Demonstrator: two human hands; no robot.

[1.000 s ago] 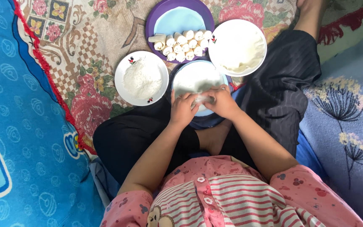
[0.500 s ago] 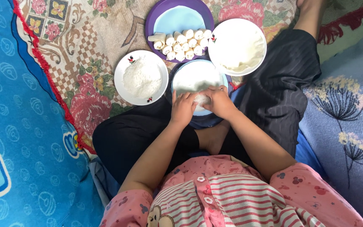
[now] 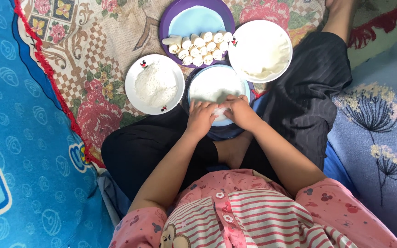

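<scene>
Left hand (image 3: 201,118) and right hand (image 3: 240,111) curl their fingers around a thin white wrapper (image 3: 214,87) at the near edge of the round blue plate (image 3: 244,85)

A home, with food being made on the floor; a flowered rug (image 3: 93,59) with red fringe lies beside a blue blanket (image 3: 19,138); plates (image 3: 155,84) sit straight on the rug; the person sits cross-legged in pyjamas (image 3: 253,216).
</scene>
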